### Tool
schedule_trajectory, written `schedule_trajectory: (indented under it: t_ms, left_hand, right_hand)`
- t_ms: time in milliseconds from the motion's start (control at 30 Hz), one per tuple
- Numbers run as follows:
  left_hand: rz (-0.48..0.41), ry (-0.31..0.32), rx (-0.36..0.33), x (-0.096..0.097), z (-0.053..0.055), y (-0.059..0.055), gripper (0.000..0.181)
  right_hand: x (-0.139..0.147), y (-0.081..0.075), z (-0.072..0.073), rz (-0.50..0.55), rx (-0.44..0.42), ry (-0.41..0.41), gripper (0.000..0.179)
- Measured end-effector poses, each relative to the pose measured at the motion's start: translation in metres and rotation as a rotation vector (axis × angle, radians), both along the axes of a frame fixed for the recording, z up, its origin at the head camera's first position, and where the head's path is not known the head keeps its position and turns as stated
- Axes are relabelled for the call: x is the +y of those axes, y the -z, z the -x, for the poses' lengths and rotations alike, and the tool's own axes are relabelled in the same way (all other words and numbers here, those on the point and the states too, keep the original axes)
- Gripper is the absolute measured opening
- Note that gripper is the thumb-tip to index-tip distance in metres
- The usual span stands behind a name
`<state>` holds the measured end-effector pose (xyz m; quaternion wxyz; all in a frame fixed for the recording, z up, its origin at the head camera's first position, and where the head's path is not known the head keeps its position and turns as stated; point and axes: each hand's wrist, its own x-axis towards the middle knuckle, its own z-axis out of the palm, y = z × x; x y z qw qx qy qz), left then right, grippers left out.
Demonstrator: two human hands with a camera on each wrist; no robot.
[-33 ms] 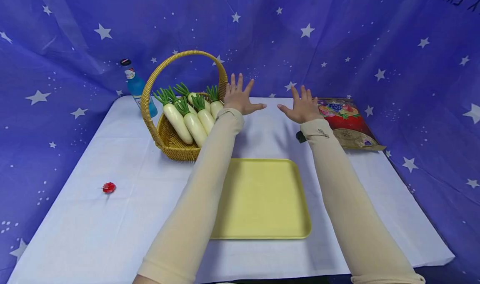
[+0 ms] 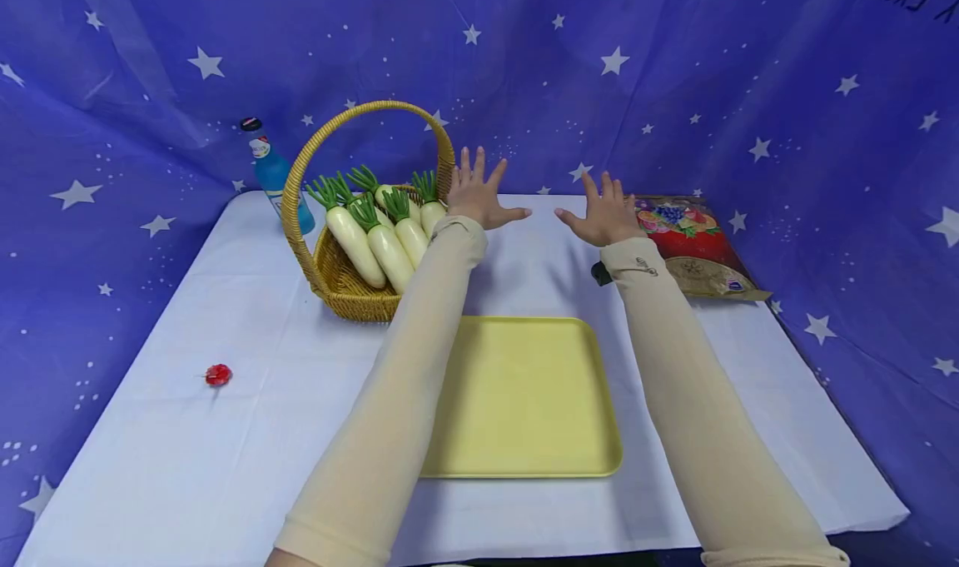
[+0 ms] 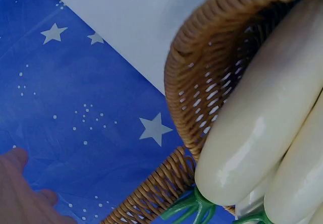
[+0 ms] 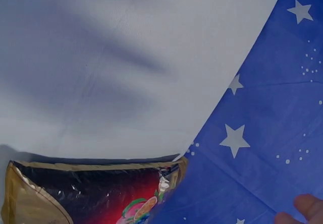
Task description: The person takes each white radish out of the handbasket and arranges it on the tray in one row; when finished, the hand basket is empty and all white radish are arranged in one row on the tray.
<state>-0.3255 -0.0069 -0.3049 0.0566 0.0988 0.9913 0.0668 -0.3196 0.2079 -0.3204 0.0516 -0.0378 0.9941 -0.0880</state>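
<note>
My left hand (image 2: 479, 196) is held in the air with fingers spread, just right of a wicker basket (image 2: 360, 307) with a tall arched handle. Several white radishes (image 2: 352, 246) with green tops lie in that basket; the left wrist view shows two of them (image 3: 252, 128) up close. Some fingers of the left hand (image 3: 25, 193) enter that view's lower left corner. Spread and holding nothing, my right hand (image 2: 608, 216) hovers left of a red and brown printed bag (image 2: 693, 242). The bag (image 4: 96, 193) also shows at the bottom of the right wrist view.
A yellow tray (image 2: 528, 400) lies at the table's front middle, partly behind my left sleeve. A blue bottle (image 2: 273, 171) stands behind the basket. One small red item (image 2: 218, 375), perhaps a wrapped lollipop, lies at left. Something small and black (image 2: 601, 273) sits beside my right wrist.
</note>
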Motion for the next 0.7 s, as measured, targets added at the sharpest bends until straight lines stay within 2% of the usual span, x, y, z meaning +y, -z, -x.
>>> schedule_trajectory:
  t_ms: [167,300,367,433,533,600,700]
  left_hand:
    - [-0.037,0.01,-0.004,-0.004,0.002,0.003,0.094]
    - [-0.151,0.054,0.023,-0.01,-0.001,0.009,0.09]
    - [-0.246,0.097,0.038,-0.016,-0.009,0.013,0.085]
    - [-0.341,0.142,0.058,-0.026,-0.023,0.019,0.078]
    - [-0.469,0.168,0.083,-0.045,-0.051,0.029,0.066]
    - [-0.514,0.158,0.121,-0.06,-0.072,0.037,0.06]
    - [-0.554,0.097,0.2,-0.083,-0.103,0.05,0.052]
  right_hand:
    - [-0.002,-0.006,-0.006,0.024,-0.03,-0.007,0.081]
    - [-0.005,-0.003,-0.004,0.059,0.001,-0.032,0.08]
    - [-0.01,-0.001,-0.005,0.079,0.025,-0.052,0.078]
    - [-0.018,0.003,-0.007,0.124,0.037,-0.084,0.074]
    - [-0.03,0.01,-0.011,0.202,0.031,-0.148,0.069]
    - [-0.038,0.015,-0.015,0.269,0.024,-0.195,0.065]
    - [-0.052,0.023,-0.025,0.365,0.023,-0.257,0.058]
